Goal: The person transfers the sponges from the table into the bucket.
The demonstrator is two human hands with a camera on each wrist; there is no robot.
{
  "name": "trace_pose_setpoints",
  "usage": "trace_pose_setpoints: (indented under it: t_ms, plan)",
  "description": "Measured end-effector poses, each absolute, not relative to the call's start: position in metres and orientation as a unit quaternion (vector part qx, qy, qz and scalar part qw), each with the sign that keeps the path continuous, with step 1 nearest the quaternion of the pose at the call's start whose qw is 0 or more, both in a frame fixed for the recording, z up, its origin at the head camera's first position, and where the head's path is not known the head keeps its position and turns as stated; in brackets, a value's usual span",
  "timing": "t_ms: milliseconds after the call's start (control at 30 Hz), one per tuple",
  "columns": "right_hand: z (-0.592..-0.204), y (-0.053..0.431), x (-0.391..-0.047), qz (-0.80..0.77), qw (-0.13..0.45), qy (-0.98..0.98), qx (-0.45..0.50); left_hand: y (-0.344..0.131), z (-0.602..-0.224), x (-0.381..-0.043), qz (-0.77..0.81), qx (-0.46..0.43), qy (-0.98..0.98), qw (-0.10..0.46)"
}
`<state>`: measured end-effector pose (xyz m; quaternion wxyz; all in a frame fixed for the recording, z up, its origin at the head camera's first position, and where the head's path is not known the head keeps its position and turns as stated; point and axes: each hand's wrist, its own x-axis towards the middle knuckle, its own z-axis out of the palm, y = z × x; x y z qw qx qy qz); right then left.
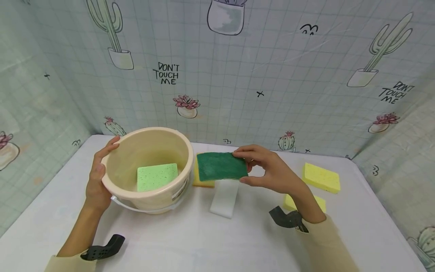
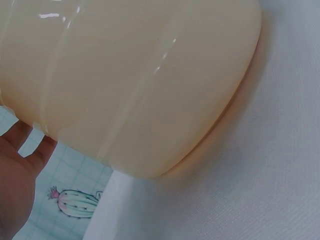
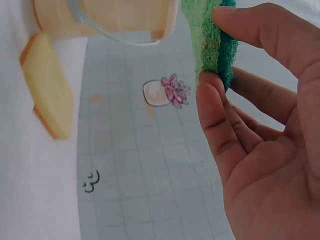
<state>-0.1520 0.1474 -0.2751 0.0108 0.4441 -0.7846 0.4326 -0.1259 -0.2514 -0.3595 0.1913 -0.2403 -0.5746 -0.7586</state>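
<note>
My right hand [image 1: 268, 166] pinches a green sponge by its right end, beside the bucket's right side. Its dark green scouring face [image 1: 221, 166] is turned to the head view; the right wrist view shows its light green foam [image 3: 202, 35]. My left hand [image 1: 96, 179] rests against the outside of a cream bucket [image 1: 149, 195] at its left rim, fingers extended along the wall. Inside that bucket lies a light green sponge [image 1: 157, 176]. In the left wrist view the bucket's wall [image 2: 135, 85] fills much of the picture, with fingertips touching it.
Right of the bucket lie a yellow-orange sponge [image 1: 204, 184], partly hidden, and a white block [image 1: 225, 200]. Two yellow sponges [image 1: 321, 177] are at the right, one partly behind my right forearm. A patterned cloth wall [image 1: 238, 75] stands behind the white table [image 1: 204, 245].
</note>
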Motion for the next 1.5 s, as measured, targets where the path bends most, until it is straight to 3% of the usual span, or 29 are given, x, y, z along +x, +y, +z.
trace_pose_setpoints:
  t_ms: [300,600,933,1500]
  plan:
    - [-0.278,0.126,-0.168,0.440,0.005,-0.785,0.436,-0.253,-0.359,-0.123,-0.758,-0.237,-0.577,0.190]
    - [-0.240,0.084,-0.150,0.443,-0.004,-0.793,0.419,-0.254,-0.359,-0.125,-0.762,-0.238,-0.574,0.186]
    - [-0.264,0.049,-0.180,0.458,-0.027,-0.774,0.436,-0.253,-0.360,-0.126,-0.750,-0.235,-0.587,0.192]
    - [-0.265,-0.003,-0.185,0.307,-0.032,-0.839,0.449,-0.250,-0.360,-0.127,-0.745,-0.257,-0.581,0.203]
